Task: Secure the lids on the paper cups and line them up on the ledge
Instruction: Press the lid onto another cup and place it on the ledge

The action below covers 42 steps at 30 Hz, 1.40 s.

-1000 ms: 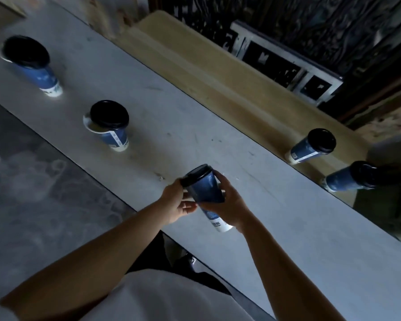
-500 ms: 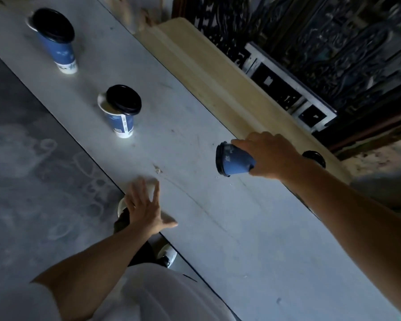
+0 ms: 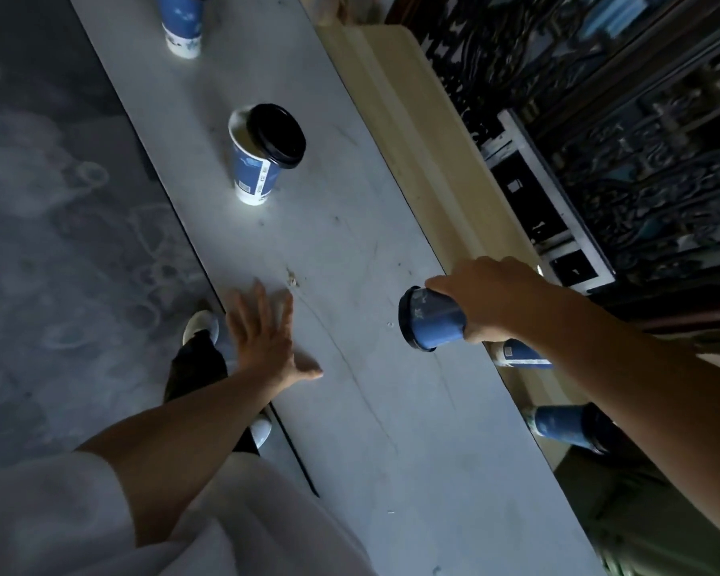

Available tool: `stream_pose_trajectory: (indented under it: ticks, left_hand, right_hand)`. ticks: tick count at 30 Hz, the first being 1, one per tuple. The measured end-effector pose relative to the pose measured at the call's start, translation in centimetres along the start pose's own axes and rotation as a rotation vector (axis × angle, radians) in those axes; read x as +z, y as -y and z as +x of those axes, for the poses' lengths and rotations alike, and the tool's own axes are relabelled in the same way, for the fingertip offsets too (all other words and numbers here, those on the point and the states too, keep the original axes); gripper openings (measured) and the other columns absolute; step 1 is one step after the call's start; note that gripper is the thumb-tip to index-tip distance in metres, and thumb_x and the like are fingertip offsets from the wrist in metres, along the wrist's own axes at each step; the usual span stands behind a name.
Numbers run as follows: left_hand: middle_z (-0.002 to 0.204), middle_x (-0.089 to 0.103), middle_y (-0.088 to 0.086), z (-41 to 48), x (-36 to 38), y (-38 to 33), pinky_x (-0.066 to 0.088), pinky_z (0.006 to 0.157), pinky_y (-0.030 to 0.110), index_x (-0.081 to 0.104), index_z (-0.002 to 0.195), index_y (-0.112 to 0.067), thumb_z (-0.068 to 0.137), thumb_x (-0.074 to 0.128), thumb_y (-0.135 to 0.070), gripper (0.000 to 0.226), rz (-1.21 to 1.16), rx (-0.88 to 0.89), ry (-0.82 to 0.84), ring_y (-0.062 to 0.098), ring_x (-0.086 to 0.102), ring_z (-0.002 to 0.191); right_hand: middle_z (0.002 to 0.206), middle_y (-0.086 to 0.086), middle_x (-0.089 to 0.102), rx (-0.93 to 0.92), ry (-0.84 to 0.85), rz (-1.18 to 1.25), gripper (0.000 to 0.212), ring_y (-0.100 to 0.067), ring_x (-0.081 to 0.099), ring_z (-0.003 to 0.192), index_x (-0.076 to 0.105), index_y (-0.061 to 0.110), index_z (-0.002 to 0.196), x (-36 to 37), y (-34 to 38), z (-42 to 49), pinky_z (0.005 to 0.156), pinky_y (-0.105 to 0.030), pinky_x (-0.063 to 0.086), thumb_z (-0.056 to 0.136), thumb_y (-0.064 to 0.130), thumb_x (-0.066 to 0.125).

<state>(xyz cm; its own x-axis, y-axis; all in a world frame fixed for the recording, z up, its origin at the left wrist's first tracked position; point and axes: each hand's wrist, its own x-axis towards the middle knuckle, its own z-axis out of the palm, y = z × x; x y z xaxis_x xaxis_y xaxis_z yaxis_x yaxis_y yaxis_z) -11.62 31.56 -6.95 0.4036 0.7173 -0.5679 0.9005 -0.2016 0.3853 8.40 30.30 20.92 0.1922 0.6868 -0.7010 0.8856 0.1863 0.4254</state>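
The right hand point(image 3: 491, 301) grips a lidded cup point(image 3: 431, 320) near two cups on the ledge point(image 3: 412, 130); the left hand point(image 3: 267, 338) rests open; the far cup point(image 3: 254, 168) has a loose lid point(image 3: 276, 135).

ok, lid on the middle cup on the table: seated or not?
Not seated. The black lid sits skewed on the cup, overhanging one side, with a crescent of the open white rim exposed on the other.

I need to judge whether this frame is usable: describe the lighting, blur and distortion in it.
Head view: dim overall, the grey table lit best; the ledge cups sink into shadow; the right hand and its held cup are slightly motion-soft; wide-angle bending slants the table edges.
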Motion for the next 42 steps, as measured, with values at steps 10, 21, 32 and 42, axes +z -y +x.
stream_pose_trajectory:
  ticks: [10,21,32,42]
  left_hand:
    - [0.152,-0.044,0.022,-0.1,-0.4,-0.1,-0.013,0.114,0.065,-0.026,0.153,-0.023,0.053,0.07,-0.085,0.152,-0.009,-0.002,0.022,0.053,-0.037,0.138]
    - [0.153,-0.042,0.022,-0.1,-0.2,0.0,-0.011,0.117,0.064,-0.027,0.152,-0.024,0.052,0.069,-0.085,0.152,-0.011,0.013,-0.005,0.052,-0.034,0.14]
    - [0.154,-0.042,0.021,-0.2,-0.1,0.1,-0.011,0.118,0.063,-0.026,0.152,-0.025,0.053,0.066,-0.088,0.149,0.016,0.014,-0.024,0.051,-0.034,0.141]
    - [0.156,-0.036,0.023,0.2,-0.2,-1.5,-0.011,0.116,0.065,-0.03,0.15,-0.03,0.053,0.072,-0.083,0.15,0.051,-0.045,-0.008,0.055,-0.031,0.141]
  right_hand:
    - [0.118,-0.001,0.052,0.021,-0.11,-0.112,0.062,-0.025,0.055,0.108,0.04,0.031,0.139,-2.0,1.1,-0.1,0.078,-0.036,0.037,0.083,0.028,0.067]
    - [0.121,-0.003,0.052,0.044,-0.11,-0.135,0.058,-0.027,0.053,0.112,0.043,0.029,0.137,-2.6,1.6,-0.8,0.087,-0.039,0.039,0.084,0.026,0.065]
    - [0.119,-0.004,0.052,0.082,-0.099,-0.223,0.052,-0.028,0.053,0.111,0.047,0.026,0.132,-3.3,1.8,-1.3,0.089,-0.041,0.04,0.084,0.024,0.066]
    - [0.119,-0.004,0.052,0.044,-0.086,-0.105,0.058,-0.028,0.054,0.111,0.042,0.027,0.137,-2.0,0.6,-0.8,0.086,-0.039,0.04,0.084,0.026,0.066]
